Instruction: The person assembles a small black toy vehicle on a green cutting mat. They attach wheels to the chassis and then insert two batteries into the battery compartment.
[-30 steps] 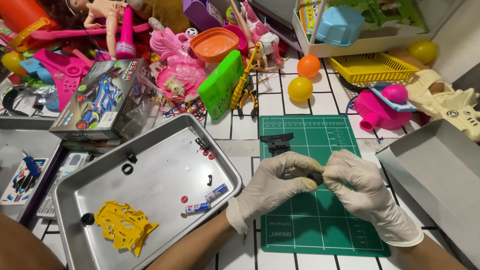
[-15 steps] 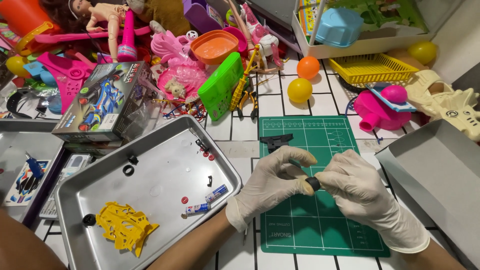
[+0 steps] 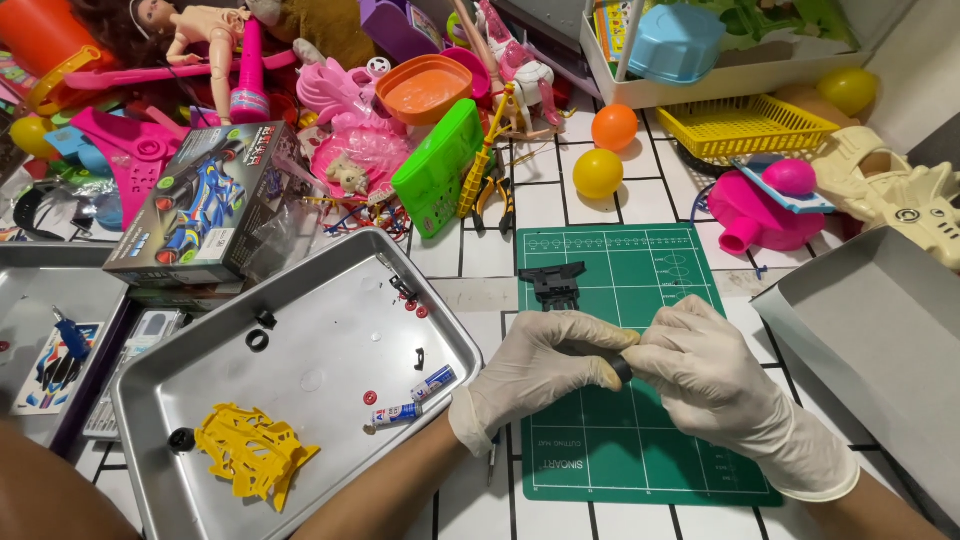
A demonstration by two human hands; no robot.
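I see left gloved hand (image 3: 540, 370) and right gloved hand (image 3: 715, 375) together, both pinched on small black plastic part (image 3: 622, 368), above green cutting mat (image 3: 625, 350). Black toy chassis piece (image 3: 555, 282) lies on mat, near. Metal tray (image 3: 330, 330) left, holding yellow plastic frame (image 3: 250, 450).

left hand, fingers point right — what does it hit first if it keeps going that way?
Almost at once the right hand: the left hand already pinches a small dark part where the two gloved hands meet, above the green cutting mat. Depth between fingertips is unclear.

Likely a hobby bench: cutting mat (image 3: 640, 400), toys (image 3: 340, 110).
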